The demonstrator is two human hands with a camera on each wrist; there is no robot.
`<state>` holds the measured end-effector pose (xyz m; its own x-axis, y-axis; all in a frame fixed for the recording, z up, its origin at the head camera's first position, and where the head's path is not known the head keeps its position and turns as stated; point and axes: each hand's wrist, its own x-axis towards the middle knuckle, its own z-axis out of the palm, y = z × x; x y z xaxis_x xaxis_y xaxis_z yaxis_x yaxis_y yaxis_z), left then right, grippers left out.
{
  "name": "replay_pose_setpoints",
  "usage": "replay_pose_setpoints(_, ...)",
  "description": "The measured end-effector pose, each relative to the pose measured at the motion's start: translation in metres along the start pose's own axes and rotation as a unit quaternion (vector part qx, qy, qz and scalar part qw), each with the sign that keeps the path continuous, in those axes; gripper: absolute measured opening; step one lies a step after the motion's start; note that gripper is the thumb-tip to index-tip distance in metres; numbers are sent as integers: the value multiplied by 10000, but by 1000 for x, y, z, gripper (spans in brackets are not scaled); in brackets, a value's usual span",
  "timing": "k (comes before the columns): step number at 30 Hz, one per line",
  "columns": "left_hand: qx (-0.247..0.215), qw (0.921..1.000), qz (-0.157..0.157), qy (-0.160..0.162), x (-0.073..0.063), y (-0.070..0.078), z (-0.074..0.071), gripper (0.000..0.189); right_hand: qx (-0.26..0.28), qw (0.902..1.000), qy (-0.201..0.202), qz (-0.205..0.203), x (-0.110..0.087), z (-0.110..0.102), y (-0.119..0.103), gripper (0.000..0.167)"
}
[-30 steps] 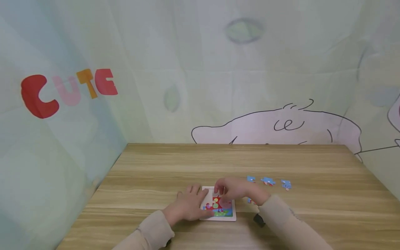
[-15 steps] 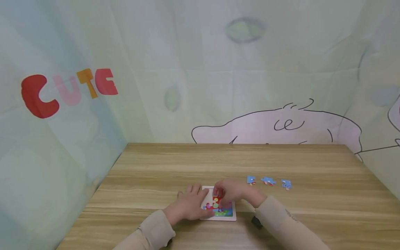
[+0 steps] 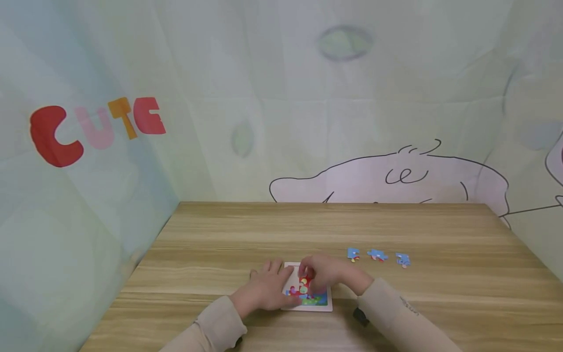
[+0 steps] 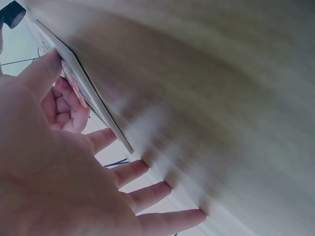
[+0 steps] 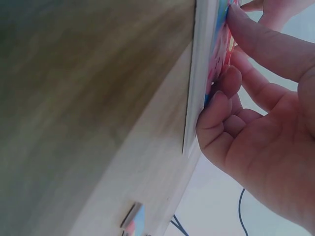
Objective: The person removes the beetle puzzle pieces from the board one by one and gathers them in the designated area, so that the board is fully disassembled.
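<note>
A white-framed jigsaw puzzle board (image 3: 325, 308) lies on the table, partly filled with red, green and blue pieces. My left hand (image 3: 265, 288) rests over its left edge with fingers spread; in the left wrist view the thumb touches the board's edge and the other fingertips touch the tabletop. My right hand (image 3: 326, 271) is over the upper right of the board. Its thumb and fingers pinch a red puzzle piece (image 3: 305, 280) at the board, as the right wrist view also suggests. The fingers hide much of the board's right side.
Three loose blue puzzle pieces lie in a row beyond the right hand: a left one (image 3: 353, 253), a middle one (image 3: 378, 254) and a right one (image 3: 402, 259). The wooden table (image 3: 246, 225) meets a printed cloth backdrop (image 3: 211, 122) at its back edge.
My right hand and forearm have shifted slightly left over the board. A loose piece seen earlier beside the right wrist is out of sight now. The left hand has stayed put.
</note>
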<state>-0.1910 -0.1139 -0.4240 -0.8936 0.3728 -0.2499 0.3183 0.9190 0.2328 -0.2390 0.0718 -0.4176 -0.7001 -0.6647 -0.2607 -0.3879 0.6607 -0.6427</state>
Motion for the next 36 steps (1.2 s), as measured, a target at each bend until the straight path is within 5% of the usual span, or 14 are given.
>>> replay_pose_setpoints(36,103,9999,12,45,0,1,1,81,-59,9993,-23,-362,-2,0,1,29)
